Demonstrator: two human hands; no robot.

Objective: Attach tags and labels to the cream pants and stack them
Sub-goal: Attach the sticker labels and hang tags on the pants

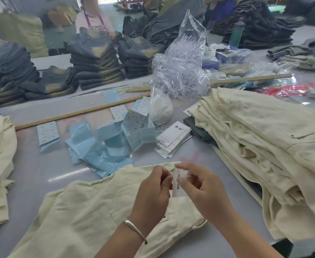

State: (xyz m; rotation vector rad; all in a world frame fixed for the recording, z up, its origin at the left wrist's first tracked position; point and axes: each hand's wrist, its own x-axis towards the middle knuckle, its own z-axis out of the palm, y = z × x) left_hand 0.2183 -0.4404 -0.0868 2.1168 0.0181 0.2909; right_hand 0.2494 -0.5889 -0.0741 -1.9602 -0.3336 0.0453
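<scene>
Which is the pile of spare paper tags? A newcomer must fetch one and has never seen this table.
Start at the big heap of cream pants on the right of the table. Just left of its near edge lies a fanned pile of white tags. Unlike the blue sticker sheets beside it, these are stiff white cards with black brush lettering.

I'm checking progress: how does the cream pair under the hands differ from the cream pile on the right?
The cream pair lies single and spread flat; the cream pile holds many pairs, stacked and rumpled. Both hands, left hand and right hand, work a white tag over the pair; nothing touches the pile. Both are the same cream cloth.
</scene>
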